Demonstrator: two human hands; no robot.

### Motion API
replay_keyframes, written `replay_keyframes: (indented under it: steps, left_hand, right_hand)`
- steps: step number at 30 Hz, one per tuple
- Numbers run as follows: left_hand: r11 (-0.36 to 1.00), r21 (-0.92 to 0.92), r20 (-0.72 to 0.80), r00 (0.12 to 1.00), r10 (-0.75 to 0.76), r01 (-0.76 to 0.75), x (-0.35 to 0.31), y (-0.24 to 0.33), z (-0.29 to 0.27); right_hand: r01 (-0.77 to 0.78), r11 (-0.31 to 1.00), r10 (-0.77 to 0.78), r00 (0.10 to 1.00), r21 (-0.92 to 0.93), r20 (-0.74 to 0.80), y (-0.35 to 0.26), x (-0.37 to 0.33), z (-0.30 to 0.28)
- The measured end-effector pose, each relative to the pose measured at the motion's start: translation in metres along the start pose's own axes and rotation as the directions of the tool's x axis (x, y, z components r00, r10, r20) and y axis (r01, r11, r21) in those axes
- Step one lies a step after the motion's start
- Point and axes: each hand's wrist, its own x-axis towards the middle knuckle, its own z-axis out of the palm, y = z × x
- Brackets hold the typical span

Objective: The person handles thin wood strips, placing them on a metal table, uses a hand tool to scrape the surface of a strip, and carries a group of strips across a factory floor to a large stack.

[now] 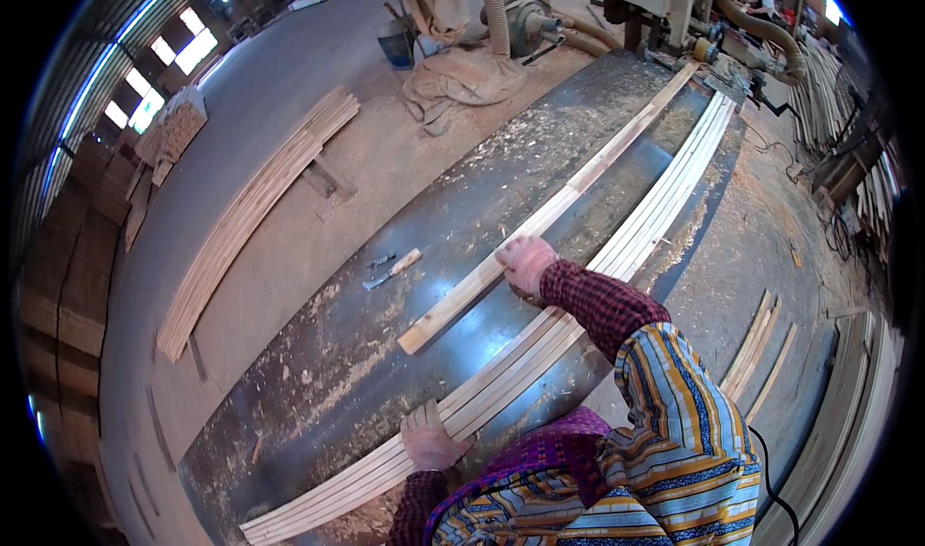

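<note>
A long wooden strip (pixel 472 293) lies slantwise on the dark metal table (pixel 347 348). Curled over its near part is my right hand (pixel 527 262), which grips it. Closer to my body, several pale wooden strips (pixel 511 377) lie side by side in a long bundle along the table. My left hand (pixel 431 437) rests on this bundle, fingers apart over the strips and thumb out to the right. Part of the bundle is hidden beneath my right forearm. Left of the single strip lie a knife-like tool with a wooden handle (pixel 407 262) and a small dark object (pixel 382 260).
Woodworking machinery (pixel 665 11) with hoses stands at the table's far end. Stacked strips (pixel 260 204) sit on low supports at the left. Shavings and sawdust litter table and floor. At the right are loose strips (pixel 756 348), longer boards (pixel 838 421) and a black cable (pixel 771 479).
</note>
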Motion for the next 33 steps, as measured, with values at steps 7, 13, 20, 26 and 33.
replay_keyframes:
  steps: [7,13,20,26,33]
  left_hand:
    - [0.999,0.036,0.021,1.0,0.0,0.0,0.002,-0.002,0.001]
    - [0.999,0.022,0.098,0.994,-0.044,0.042,0.003,-0.004,0.0]
    - [1.0,0.019,0.068,0.997,-0.024,0.023,0.004,-0.005,0.001]
    - [0.999,0.028,0.032,0.999,0.018,-0.019,0.003,-0.005,-0.003]
    - [1.0,-0.002,0.019,0.999,0.03,-0.03,0.003,-0.007,-0.001]
  right_hand:
    - [0.249,0.919,-0.116,0.912,-0.306,0.392,-0.02,0.063,-0.011]
    - [0.34,0.902,-0.181,0.856,-0.265,0.484,-0.03,0.076,0.007]
    - [0.46,0.881,-0.4,0.849,-0.111,0.346,-0.072,0.062,-0.009]
    - [0.359,0.933,-0.332,0.892,-0.035,0.306,-0.061,0.049,-0.014]
    - [0.145,0.941,-0.039,0.944,-0.306,0.328,0.027,0.041,-0.042]
